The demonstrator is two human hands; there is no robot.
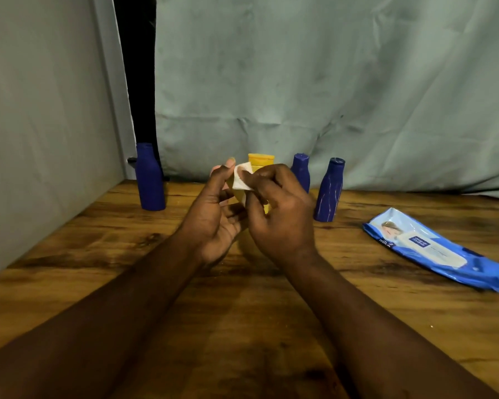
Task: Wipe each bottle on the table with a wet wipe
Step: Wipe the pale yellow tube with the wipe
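My left hand (213,214) and my right hand (280,214) meet above the middle of the table, each pinching a small folded white wet wipe (240,181). The right thumb lies on the wipe's face, and the left thumb touches its upper left edge. Right behind the hands is a yellow bottle (261,162). Only its cap and slivers of its body show, and I cannot tell whether a hand touches it. Three dark blue bottles stand upright near the back: one at the left (149,180), one right of the yellow bottle (301,169), and one further right (329,191).
A blue wet-wipe pack (432,249) lies flat on the wooden table (98,254) at the right. A grey wall panel (41,139) runs along the table's left side, and a pale green cloth (329,82) hangs behind the bottles.
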